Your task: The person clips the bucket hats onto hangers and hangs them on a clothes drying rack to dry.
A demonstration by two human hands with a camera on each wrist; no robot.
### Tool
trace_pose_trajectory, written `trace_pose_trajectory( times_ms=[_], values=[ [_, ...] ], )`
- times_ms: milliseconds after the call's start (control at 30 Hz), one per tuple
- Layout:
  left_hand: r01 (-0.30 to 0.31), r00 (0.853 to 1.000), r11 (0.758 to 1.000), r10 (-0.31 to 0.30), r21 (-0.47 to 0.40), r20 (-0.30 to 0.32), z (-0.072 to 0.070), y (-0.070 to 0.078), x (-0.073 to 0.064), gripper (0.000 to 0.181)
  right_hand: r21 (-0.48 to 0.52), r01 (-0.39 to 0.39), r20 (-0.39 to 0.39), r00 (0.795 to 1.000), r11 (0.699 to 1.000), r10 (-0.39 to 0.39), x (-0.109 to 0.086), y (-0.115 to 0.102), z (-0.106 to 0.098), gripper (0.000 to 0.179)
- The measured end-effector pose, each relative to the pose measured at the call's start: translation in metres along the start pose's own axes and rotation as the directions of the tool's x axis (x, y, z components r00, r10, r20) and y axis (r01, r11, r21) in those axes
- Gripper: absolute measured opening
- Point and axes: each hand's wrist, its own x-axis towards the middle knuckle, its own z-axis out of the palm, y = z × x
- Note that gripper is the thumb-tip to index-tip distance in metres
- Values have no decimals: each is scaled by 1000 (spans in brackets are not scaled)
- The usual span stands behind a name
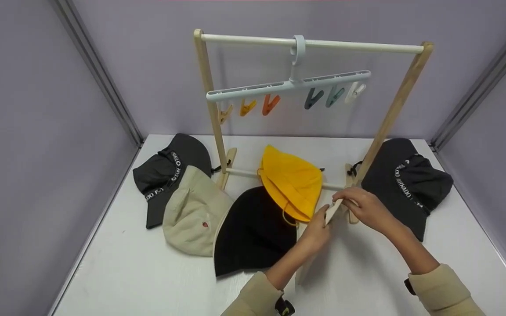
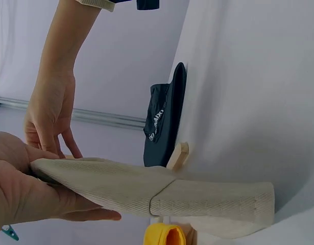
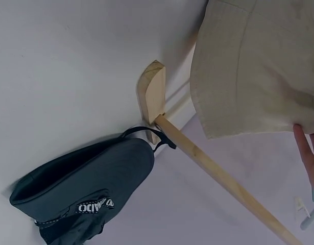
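Note:
A beige cloth hat (image 2: 111, 184) is held up, folded flat, in front of the rack's right foot. From the head view it shows nearly edge-on, as a pale strip between the hands. My left hand (image 1: 316, 230) grips its near side, with the cloth between thumb and fingers. At the upper edge, my right hand (image 1: 369, 208) pinches the fold with bent fingers. The right wrist view shows the hat's broad stitched panel (image 3: 259, 76). Just left of the hands, a yellow hat (image 1: 294, 180) lies over a black bucket hat (image 1: 253, 237).
A wooden rack (image 1: 400, 101) carries a pale blue hanger (image 1: 253, 91) with several coloured clips (image 1: 270, 104). Another beige hat (image 1: 193, 219) with a small red motif overlaps a dark cap (image 1: 187, 153) at left. A second dark cap (image 1: 400, 184) lies by the rack's right leg.

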Motion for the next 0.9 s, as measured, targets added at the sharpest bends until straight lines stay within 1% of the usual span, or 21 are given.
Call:
trace_pose_trajectory(
  times_ms=[133, 200, 300, 433, 533, 700, 800, 900],
  values=[
    [-11, 1000, 1000, 11, -1, -2, -1, 2, 0, 42, 12, 21, 0, 1000, 1000, -21, 3, 1, -2, 26],
    [-26, 1000, 1000, 26, -8, -9, -3, 4, 0, 41, 17, 32, -3, 999, 999, -32, 5, 1, -3, 26],
    [-38, 999, 999, 37, -32, -18, -5, 7, 0, 39, 32, 45, -6, 999, 998, -45, 10, 2, -5, 26],
    [-32, 999, 997, 31, -69, -18, -8, 12, 2, 37, 58, 61, -7, 998, 996, -61, 16, 3, -7, 26],
    [-29, 1000, 998, 28, -60, -13, -9, 15, 3, 38, 66, 70, -3, 998, 995, -70, 20, 3, -9, 25],
    [-44, 999, 999, 44, -25, 5, -11, 19, 5, 39, 89, 66, 10, 998, 994, -67, 25, 4, -15, 24],
    [-48, 999, 999, 48, -26, -15, -11, 21, 6, 42, 89, 83, 5, 996, 993, -84, 28, 5, -18, 24],
    [-42, 998, 998, 39, -45, -57, -10, 22, 7, 47, 74, 106, -5, 994, 992, -106, 33, 5, -20, 24]
  ],
)
